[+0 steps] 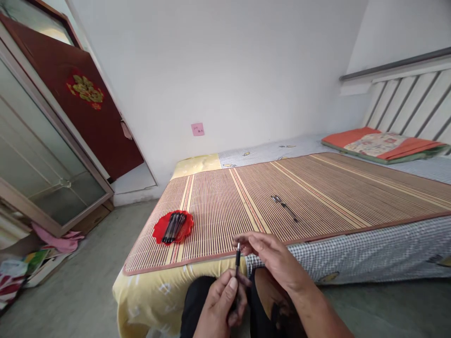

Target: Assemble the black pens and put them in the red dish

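Observation:
My left hand [225, 300] is closed round the lower part of a black pen [238, 257], which stands nearly upright with its pale tip upwards. Beside that tip my right hand [269, 253] is curled with thumb and fingers close together. Whatever it may pinch is hidden or too small to name. Both hands are above my knees at the edge of the bed. To the left on the striped mat, a red scalloped dish [157, 231] carries several dark pens [174, 226]. Further right, more pens or pen parts [285, 208] lie on the mat.
The striped mat [218, 206] covers a bed with a yellow cloth [151, 295] and a checked sheet [352, 258]. A folded orange quilt [355, 136] rests at the far right. A pink note [198, 129] is on the wall. Left are a glass-panelled door [45, 155] and floor clutter.

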Tool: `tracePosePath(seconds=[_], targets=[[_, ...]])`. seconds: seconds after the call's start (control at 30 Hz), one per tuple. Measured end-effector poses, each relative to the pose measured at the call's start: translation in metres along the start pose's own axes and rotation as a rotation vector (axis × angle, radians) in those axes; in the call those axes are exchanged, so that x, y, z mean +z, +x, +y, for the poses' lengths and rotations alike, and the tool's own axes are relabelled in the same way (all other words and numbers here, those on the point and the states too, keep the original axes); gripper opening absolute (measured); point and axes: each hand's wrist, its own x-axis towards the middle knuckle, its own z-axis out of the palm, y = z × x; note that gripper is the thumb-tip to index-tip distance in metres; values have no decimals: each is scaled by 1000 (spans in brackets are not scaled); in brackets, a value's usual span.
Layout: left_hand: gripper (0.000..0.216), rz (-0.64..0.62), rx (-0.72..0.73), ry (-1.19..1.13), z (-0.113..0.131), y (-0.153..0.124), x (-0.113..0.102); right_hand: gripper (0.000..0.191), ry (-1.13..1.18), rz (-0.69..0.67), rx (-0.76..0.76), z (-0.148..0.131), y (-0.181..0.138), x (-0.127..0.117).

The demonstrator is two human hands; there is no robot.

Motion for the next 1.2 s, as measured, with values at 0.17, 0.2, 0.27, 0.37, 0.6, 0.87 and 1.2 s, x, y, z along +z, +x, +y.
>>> tracePosePath(seconds=[0.17, 0.2, 0.27, 0.37, 0.6, 0.87, 1.2], targets=[[44, -31, -39, -50, -2, -1, 0, 27, 26, -48, 21, 2, 1, 5], [44, -34, -46, -54, -1, -1, 1, 25, 35, -55, 18, 3, 2, 5], [44, -31, -60, -55, -1, -2, 2, 22, 50, -61, 22, 5, 3, 5], [45, -20, -69, -50, -1, -3, 4, 24, 65, -40, 40, 8, 5, 3], [48, 31, -81, -66, -12, 2, 0, 28, 78, -57, 38, 13, 4, -2], [50, 47, -70, -17, -19, 6, 0, 25, 88, -21, 59, 17, 6, -4], [48, 64, -73, -47, -20, 5, 1, 20, 84, -51, 65, 27, 8, -10]])
